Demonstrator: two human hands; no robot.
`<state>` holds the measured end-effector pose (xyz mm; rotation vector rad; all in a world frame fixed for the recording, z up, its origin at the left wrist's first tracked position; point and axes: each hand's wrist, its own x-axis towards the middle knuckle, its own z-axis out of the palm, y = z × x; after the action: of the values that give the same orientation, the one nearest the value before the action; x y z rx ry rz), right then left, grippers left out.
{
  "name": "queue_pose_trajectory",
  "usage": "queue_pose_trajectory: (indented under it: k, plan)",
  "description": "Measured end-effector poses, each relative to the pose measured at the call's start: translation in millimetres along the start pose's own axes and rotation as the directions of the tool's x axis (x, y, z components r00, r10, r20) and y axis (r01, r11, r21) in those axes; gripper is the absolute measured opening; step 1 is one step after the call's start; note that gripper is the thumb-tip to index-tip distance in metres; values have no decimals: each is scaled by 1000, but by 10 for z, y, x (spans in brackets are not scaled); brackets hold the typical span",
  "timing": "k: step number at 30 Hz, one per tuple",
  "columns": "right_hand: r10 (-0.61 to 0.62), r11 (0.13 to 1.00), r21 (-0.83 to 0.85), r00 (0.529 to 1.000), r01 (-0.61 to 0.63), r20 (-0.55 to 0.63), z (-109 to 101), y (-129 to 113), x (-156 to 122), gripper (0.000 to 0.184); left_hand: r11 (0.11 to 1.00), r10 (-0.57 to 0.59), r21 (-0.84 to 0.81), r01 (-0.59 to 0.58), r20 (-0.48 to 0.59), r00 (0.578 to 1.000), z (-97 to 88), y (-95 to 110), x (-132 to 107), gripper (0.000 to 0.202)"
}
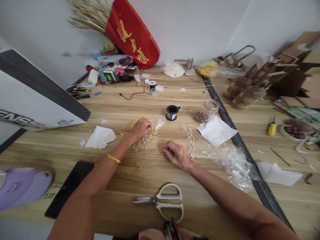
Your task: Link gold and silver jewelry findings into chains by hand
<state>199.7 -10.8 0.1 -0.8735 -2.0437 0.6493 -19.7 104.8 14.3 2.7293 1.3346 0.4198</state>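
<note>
My left hand (142,128) rests over a heap of gold and silver beaded chains (145,141), its fingers curled down into the strands. What those fingertips pinch is hidden. My right hand (177,155) is closed, fingertips pressed together at the end of a thin gold chain (147,162) lying in a loop on the wooden table (112,186). Right of that hand lie several silver beaded chains (190,143) with rings at their tops. A pair of scissors (157,200) with white handles lies nearer to me, blades pointing left.
Behind the hands stands a wire spool (172,112). A glass jar (208,110) of beads, white paper (217,130) and clear plastic bags (233,163) lie right. At left are a paper sheet (100,137), a black phone (70,188) and a large box (37,96).
</note>
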Motion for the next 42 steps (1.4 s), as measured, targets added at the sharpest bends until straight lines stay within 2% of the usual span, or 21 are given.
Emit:
queue_pose_trajectory:
  k: [5,9,11,13,15,16,19,20,23,25,27,30,42]
  plan:
    - [-4,1000,1,1000,3,5,9,5,-5,12,1000,4,8,-4,-1,1000,2,14,17,20]
    - [-3,1000,1,1000,3,2,14,8,-8,11,999,-5,-49,3,-39,999,6,12,26,18]
    - [0,1000,3,1000,0,2,11,5,-7,11,990,-65,-130,51,-109,992,-32,39,14,16]
    - [0,1000,6,1000,0,4,5,2,-7,10,955,-182,-270,123,-206,961,-100,109,-29,10]
    - [-1,1000,8,1000,1,4,-1,-2,-9,10,846,-356,-494,199,-247,902,-173,230,-110,7]
    - [-1,1000,8,1000,1,3,-3,-3,-11,10,747,-443,-627,221,-221,869,-203,308,-164,10]
    - [-3,1000,9,1000,3,-15,-3,-10,-24,10,397,-611,-881,256,-45,790,-233,579,-350,16]
    - [-6,1000,10,1000,6,-22,-1,-16,-30,10,273,-636,-929,250,21,772,-221,670,-410,16]
    - [-21,999,24,998,22,-52,14,-42,-46,9,-87,-618,-976,201,211,757,-149,907,-548,18]
    - [-34,998,41,996,38,-84,27,-66,-53,7,-251,-586,-951,180,297,754,-98,1018,-596,20]
    - [-44,997,56,993,51,-110,38,-86,-57,5,-334,-548,-925,181,347,761,-62,1091,-618,20]
    - [-51,996,64,991,59,-122,48,-100,-61,6,-396,-521,-901,179,381,764,-42,1144,-629,20]
    - [-63,997,41,991,68,-115,36,-89,-59,6,-517,-442,-839,172,434,785,82,1081,-688,19]
